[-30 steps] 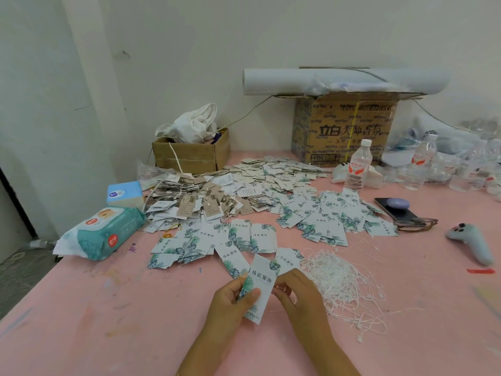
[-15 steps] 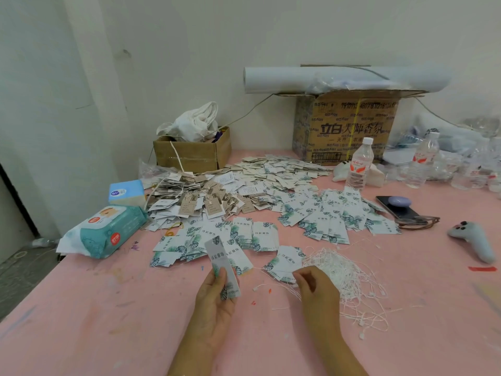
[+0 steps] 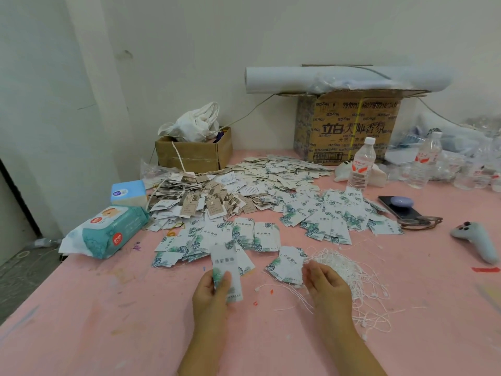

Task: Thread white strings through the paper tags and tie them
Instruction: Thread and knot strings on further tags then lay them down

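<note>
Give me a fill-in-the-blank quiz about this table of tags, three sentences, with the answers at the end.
The left hand holds a tag over the ____ table.
The right hand is beside the pile of ____ strings.
The wipes lie at the table's ____ edge.
Answers: pink; white; left.

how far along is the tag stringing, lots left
Done: a heap of brown tags by the small box looks strung. In hand: the left hand holds one leaf-print tag; the right hand is at the white strings, grip unclear. Left: many loose leaf-print tags show no strings.
</note>
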`<state>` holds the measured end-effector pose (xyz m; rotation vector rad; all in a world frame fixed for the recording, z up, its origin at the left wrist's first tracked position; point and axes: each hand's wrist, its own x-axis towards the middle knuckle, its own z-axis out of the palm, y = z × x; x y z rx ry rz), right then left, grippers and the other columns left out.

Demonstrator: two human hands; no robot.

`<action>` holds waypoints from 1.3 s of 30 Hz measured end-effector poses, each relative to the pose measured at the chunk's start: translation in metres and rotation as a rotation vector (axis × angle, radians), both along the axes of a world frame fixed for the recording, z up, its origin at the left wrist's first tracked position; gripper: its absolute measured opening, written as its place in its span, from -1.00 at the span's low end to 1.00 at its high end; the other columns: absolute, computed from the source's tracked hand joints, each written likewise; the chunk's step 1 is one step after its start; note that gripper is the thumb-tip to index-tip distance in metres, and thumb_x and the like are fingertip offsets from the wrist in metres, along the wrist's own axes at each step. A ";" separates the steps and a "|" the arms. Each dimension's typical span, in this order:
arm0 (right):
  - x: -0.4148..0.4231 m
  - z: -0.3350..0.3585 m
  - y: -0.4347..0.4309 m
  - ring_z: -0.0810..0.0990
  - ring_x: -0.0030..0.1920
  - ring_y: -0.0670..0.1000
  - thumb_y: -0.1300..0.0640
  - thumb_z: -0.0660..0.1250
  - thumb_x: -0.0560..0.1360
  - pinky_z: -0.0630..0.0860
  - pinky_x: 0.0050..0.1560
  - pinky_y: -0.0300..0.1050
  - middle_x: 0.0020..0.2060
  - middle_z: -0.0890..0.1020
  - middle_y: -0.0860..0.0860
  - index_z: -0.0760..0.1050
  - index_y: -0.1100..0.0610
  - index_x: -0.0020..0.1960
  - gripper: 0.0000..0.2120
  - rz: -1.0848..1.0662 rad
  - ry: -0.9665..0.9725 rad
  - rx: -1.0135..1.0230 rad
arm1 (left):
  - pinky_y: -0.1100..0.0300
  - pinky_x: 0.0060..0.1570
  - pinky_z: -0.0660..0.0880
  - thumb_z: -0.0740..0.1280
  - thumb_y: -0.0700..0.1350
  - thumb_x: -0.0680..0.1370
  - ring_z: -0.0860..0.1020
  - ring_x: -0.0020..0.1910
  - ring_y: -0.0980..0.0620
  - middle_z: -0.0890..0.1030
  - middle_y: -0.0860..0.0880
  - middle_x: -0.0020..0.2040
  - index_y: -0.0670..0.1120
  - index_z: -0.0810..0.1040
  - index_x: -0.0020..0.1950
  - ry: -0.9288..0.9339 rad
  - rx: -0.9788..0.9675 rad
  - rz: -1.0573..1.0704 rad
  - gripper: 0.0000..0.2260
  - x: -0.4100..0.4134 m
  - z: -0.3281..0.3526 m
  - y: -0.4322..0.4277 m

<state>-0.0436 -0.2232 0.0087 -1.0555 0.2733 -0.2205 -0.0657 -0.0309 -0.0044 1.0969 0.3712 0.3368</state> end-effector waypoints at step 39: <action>-0.009 -0.012 0.020 0.61 -0.02 -0.17 0.29 0.28 0.55 0.50 0.02 -0.31 -0.08 0.62 -0.28 0.51 -0.29 0.13 -0.55 0.190 -0.432 -0.972 | 0.34 -0.10 0.55 0.40 -0.23 0.54 0.64 -0.03 0.25 0.68 0.28 -0.01 0.18 0.57 0.09 -0.050 0.491 -0.307 -0.70 -0.004 -0.003 -0.015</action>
